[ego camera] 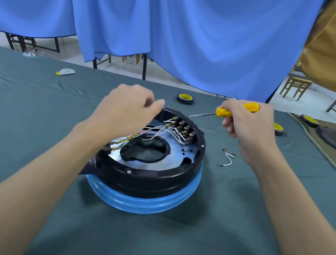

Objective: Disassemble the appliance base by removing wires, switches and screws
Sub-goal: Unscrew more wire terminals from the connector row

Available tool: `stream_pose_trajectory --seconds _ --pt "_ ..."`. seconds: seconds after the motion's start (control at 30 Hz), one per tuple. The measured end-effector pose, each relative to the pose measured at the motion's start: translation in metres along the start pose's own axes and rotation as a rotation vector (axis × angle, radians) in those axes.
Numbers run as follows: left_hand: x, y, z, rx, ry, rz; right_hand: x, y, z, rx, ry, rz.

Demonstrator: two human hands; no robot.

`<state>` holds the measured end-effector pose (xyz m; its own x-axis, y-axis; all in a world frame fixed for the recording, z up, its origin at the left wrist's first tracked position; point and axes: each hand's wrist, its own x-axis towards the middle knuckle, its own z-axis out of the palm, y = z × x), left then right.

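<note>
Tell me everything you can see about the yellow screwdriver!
The screwdriver has a chunky yellow handle that looks like plastic and a thin, silvery metal shaft. The right hand grips the handle, fingers curled round it. It is held nearly level, with the shaft pointing left and its tip by the far rim of the black appliance base. Whether the tip touches anything is unclear.

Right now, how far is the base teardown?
Done: one short white jumper wire lies loose on the green cloth. In hand: right hand holds the yellow-handled screwdriver, tip by the row of black switches; left hand is blurred at the round black base's rim. Left: white wires on the switches, silver rim screws.
</note>
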<state>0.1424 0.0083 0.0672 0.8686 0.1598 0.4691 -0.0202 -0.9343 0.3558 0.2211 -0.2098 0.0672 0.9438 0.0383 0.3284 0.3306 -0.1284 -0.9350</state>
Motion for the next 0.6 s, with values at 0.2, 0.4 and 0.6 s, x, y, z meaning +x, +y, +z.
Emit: stream_pose_trajectory --seconds 0.2,0.4,0.6 --pt "-0.003 -0.018 0.017 0.000 -0.454 0.040 -0.003 0.000 0.002 -0.047 -0.018 -0.022" --pt "-0.005 -0.019 0.018 0.075 -0.589 0.025 -0.005 -0.001 0.002 -0.063 -0.021 -0.040" --pt "-0.003 -0.017 0.014 0.043 -0.484 0.022 -0.006 -0.005 0.002 -0.071 -0.019 -0.046"
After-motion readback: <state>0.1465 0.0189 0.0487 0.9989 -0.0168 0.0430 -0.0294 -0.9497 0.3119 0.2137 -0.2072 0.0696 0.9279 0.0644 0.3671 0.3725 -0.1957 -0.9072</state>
